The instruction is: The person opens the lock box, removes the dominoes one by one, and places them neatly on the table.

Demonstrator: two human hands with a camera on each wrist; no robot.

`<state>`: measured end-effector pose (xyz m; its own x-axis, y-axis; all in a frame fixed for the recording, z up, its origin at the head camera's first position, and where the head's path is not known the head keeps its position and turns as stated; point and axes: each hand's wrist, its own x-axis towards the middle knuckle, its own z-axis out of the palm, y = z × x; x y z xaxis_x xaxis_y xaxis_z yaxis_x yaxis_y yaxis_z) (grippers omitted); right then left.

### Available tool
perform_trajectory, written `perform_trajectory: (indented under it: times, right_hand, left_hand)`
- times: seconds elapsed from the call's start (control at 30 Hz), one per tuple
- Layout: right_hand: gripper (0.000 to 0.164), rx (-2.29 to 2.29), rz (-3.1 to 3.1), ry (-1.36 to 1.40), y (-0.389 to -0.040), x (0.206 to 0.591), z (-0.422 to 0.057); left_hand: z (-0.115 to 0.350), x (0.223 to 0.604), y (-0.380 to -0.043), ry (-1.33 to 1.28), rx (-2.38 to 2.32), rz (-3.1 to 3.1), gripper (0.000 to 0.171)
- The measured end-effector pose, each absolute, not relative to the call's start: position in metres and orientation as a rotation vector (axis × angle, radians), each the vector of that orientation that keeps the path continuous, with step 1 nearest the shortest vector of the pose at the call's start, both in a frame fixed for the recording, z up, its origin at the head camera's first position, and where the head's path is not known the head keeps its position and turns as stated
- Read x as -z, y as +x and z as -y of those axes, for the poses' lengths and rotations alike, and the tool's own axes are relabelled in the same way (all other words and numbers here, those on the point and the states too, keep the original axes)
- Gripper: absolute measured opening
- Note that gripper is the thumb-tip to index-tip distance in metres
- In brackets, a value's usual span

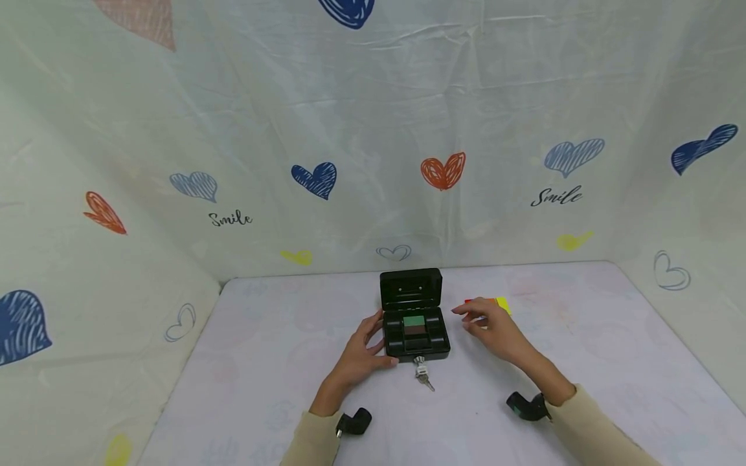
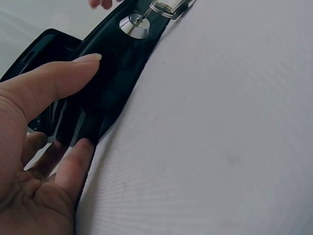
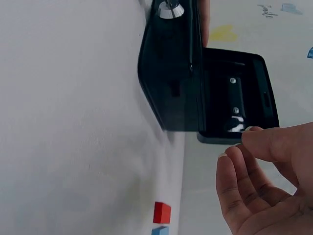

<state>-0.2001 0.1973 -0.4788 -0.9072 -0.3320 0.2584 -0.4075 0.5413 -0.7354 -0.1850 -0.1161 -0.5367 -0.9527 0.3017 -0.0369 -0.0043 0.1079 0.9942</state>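
A black cash box (image 1: pixel 402 355) sits on the table with its lid (image 1: pixel 410 291) raised at the back. Keys (image 1: pixel 422 372) hang from the lock (image 2: pixel 134 26) in its front face. A green piece (image 1: pixel 414 321) and a brown piece (image 1: pixel 415 330) show in the middle of the tray. My left hand (image 1: pixel 357 357) holds the front left corner, thumb on the front face and fingers along the left side. To the right of the box, my right hand (image 1: pixel 497 331) hovers with loosely bent fingers and nothing visible between thumb and fingertips.
Behind the right hand lie a red block (image 3: pixel 162 212), a blue block (image 3: pixel 160 230) and a yellow block (image 1: pixel 503 303), partly covered by it in the head view. A pale cloth covers the table (image 1: pixel 280 362). A curtain (image 1: pixel 373 116) printed with hearts rises behind it.
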Motion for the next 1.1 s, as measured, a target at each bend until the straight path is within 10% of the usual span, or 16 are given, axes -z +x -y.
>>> perform_trajectory:
  times: [1.1]
  right_hand:
    - [0.03, -1.476, 2.725, 0.867, -0.218, 0.474, -0.139]
  left_hand:
    - [0.117, 0.535, -0.186, 0.3, -1.948, -2.129, 0.106]
